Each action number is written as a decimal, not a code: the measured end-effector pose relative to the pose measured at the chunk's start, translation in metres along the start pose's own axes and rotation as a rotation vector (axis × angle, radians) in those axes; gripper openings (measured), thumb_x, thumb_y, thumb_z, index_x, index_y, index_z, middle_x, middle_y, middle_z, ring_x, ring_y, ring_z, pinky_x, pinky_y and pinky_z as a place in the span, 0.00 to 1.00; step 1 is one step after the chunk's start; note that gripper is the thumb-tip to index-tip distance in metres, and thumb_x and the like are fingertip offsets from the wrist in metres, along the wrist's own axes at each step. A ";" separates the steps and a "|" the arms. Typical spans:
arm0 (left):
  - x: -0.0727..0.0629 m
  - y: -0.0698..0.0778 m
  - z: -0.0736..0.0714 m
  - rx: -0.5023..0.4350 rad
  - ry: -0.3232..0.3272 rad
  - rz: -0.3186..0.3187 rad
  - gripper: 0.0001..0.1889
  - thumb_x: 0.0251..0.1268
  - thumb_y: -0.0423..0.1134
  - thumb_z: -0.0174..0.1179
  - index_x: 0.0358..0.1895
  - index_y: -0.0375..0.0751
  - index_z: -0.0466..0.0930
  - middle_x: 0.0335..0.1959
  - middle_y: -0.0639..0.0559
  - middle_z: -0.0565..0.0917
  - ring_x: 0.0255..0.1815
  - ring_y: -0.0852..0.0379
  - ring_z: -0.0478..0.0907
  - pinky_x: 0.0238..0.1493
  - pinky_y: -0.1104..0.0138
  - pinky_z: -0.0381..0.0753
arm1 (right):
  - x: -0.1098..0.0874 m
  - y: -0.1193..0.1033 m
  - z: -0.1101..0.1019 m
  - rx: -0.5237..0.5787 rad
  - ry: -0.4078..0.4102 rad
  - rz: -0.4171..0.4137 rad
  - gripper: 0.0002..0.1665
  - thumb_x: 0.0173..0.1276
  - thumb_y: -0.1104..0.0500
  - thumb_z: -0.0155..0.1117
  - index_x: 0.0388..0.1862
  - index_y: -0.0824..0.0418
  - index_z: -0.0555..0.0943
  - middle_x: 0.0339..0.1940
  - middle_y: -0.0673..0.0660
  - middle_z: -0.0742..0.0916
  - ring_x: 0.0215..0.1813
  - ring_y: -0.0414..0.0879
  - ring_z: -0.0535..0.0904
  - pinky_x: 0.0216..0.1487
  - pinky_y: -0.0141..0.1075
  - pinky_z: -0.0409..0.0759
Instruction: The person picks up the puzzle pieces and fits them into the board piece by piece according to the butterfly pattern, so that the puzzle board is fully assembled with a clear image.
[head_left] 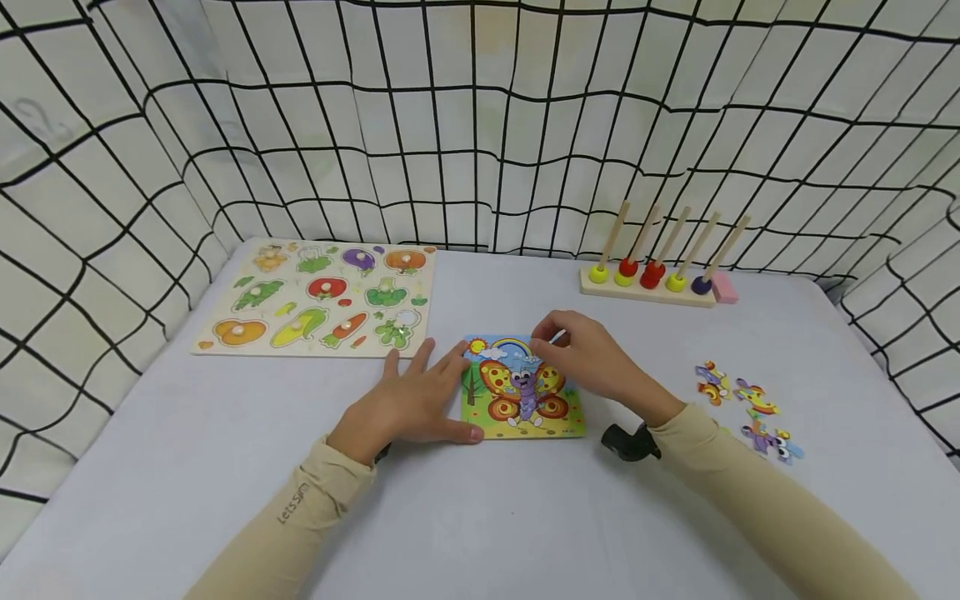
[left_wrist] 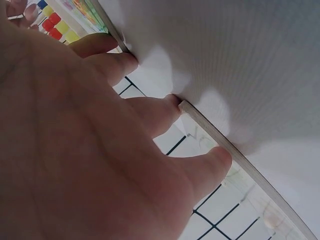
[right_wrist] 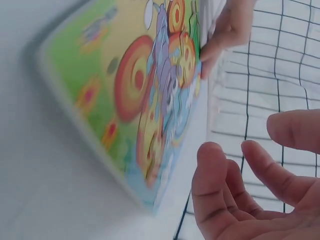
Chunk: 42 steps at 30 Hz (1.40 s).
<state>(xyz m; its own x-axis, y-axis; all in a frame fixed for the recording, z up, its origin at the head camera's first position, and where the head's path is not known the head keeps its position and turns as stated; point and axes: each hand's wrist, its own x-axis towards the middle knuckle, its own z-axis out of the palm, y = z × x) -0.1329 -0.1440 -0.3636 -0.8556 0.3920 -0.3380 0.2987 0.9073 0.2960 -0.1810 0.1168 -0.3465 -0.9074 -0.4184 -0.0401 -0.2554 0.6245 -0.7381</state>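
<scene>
A square butterfly puzzle board (head_left: 525, 400) lies flat on the table, its picture showing a butterfly under a rainbow and a sun. Along its left edge my left hand (head_left: 420, 404) rests with fingers spread, the thumb by the lower left corner and the forefinger by the upper left. My right hand (head_left: 581, 354) is over the board's upper right corner, fingers loosely bent. In the right wrist view, a gap shows between the thumb (right_wrist: 295, 129) and fingers of that hand, with nothing held, and the butterfly picture (right_wrist: 145, 95) is beside it.
Several loose puzzle pieces (head_left: 757, 396) lie to the right, beyond the right forearm. A vegetable peg puzzle (head_left: 352, 300) lies at the back left. At the back right stand a bead counting rack (head_left: 648, 292) and a pink block (head_left: 724, 287). Black netting (head_left: 472, 125) surrounds the table.
</scene>
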 end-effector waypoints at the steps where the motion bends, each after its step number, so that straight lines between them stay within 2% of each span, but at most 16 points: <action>1: 0.000 0.000 0.000 0.001 0.000 0.000 0.59 0.65 0.70 0.69 0.88 0.40 0.51 0.90 0.46 0.47 0.87 0.31 0.38 0.77 0.25 0.34 | -0.003 0.002 -0.003 0.001 0.006 0.000 0.12 0.81 0.55 0.64 0.53 0.62 0.84 0.51 0.58 0.86 0.53 0.54 0.84 0.50 0.45 0.87; 8: 0.001 0.002 0.000 0.001 -0.006 0.003 0.59 0.65 0.69 0.69 0.87 0.39 0.52 0.90 0.46 0.47 0.87 0.31 0.38 0.76 0.25 0.34 | -0.023 0.023 -0.031 -0.037 0.062 0.014 0.14 0.82 0.55 0.63 0.57 0.63 0.84 0.56 0.60 0.86 0.61 0.58 0.82 0.56 0.51 0.86; 17: 0.000 0.003 -0.001 -0.002 0.001 -0.007 0.60 0.65 0.69 0.70 0.88 0.39 0.50 0.89 0.45 0.49 0.87 0.31 0.38 0.76 0.25 0.34 | -0.047 0.043 -0.066 -0.057 0.055 0.056 0.23 0.84 0.50 0.62 0.65 0.65 0.81 0.62 0.61 0.84 0.66 0.59 0.80 0.63 0.56 0.83; 22: 0.000 0.004 -0.002 -0.005 -0.004 -0.007 0.59 0.65 0.68 0.70 0.88 0.39 0.51 0.89 0.45 0.48 0.87 0.31 0.38 0.77 0.25 0.34 | -0.063 0.052 -0.089 -0.060 0.078 0.065 0.26 0.85 0.47 0.60 0.70 0.64 0.78 0.65 0.61 0.83 0.69 0.60 0.78 0.65 0.58 0.81; 25: 0.000 0.004 -0.002 -0.006 -0.005 -0.010 0.59 0.65 0.68 0.70 0.88 0.40 0.51 0.89 0.45 0.48 0.87 0.31 0.38 0.76 0.25 0.34 | -0.073 0.059 -0.101 -0.070 0.092 0.074 0.27 0.86 0.46 0.58 0.72 0.63 0.76 0.67 0.62 0.83 0.69 0.63 0.78 0.59 0.53 0.84; 31: 0.001 0.003 -0.001 -0.006 -0.008 -0.015 0.60 0.65 0.69 0.70 0.88 0.40 0.49 0.90 0.45 0.48 0.87 0.31 0.37 0.76 0.25 0.33 | -0.091 0.074 -0.119 -0.093 0.115 0.101 0.28 0.87 0.47 0.57 0.75 0.63 0.73 0.68 0.66 0.82 0.66 0.64 0.80 0.51 0.32 0.83; 37: 0.001 0.003 -0.002 -0.004 -0.009 -0.017 0.61 0.65 0.69 0.70 0.88 0.39 0.47 0.89 0.45 0.49 0.88 0.32 0.37 0.77 0.26 0.33 | -0.106 0.092 -0.129 -0.119 0.135 0.145 0.30 0.87 0.48 0.57 0.77 0.63 0.71 0.68 0.68 0.82 0.66 0.65 0.80 0.48 0.29 0.82; 42: 0.001 0.005 -0.003 -0.004 -0.010 -0.020 0.62 0.65 0.68 0.70 0.88 0.39 0.46 0.89 0.44 0.50 0.87 0.31 0.37 0.77 0.25 0.33 | -0.120 0.104 -0.135 -0.132 0.140 0.132 0.29 0.87 0.50 0.57 0.77 0.64 0.71 0.70 0.70 0.80 0.67 0.70 0.78 0.47 0.24 0.79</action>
<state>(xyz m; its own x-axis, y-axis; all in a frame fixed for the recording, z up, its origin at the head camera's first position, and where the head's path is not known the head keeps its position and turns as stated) -0.1333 -0.1399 -0.3598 -0.8570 0.3752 -0.3532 0.2799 0.9145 0.2923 -0.1444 0.3214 -0.3276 -0.9710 -0.2372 -0.0296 -0.1644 0.7524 -0.6378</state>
